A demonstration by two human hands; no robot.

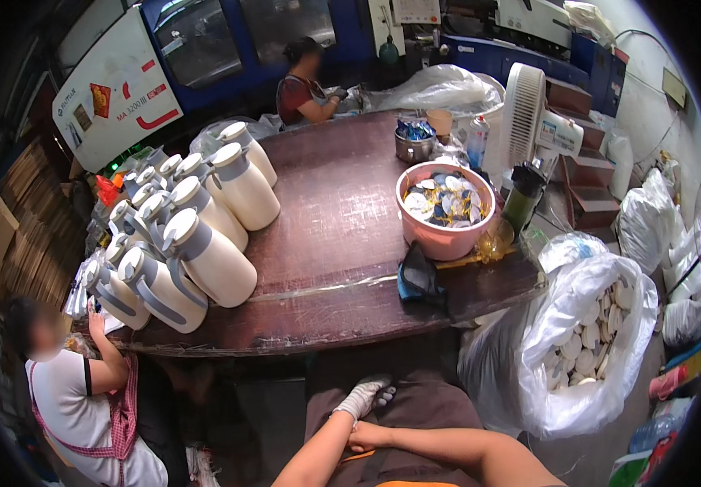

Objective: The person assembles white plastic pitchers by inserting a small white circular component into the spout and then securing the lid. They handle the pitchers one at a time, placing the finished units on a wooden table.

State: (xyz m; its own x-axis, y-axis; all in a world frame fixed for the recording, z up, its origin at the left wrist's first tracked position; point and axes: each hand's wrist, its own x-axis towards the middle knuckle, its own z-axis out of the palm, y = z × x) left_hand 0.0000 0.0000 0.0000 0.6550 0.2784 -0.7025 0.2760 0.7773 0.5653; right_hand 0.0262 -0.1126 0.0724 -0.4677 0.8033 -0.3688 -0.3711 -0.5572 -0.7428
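Note:
My left hand (369, 396), in a white work glove with greyish fingertips, rests on my lap over dark trousers, its fingers curled with nothing visible in them. Just below its wrist lies my bare right hand (364, 438), touching the left forearm. The right fingers are bent and partly hidden behind that arm. Both hands are below the front edge of the dark red-brown table (334, 203). Across the table's left side stand several cream thermos jugs (212, 258) with grey handles and lids. A pink tub (444, 235) of round pieces and yellow strips stands to the right.
Beside my right leg sits a big clear plastic bag (521, 357) of cream discs. A black-and-blue pouch (421, 276) lies near the table edge. A white fan (525, 114) and a dark flask (522, 195) stand right. Co-workers sit left (95, 406) and across (306, 85).

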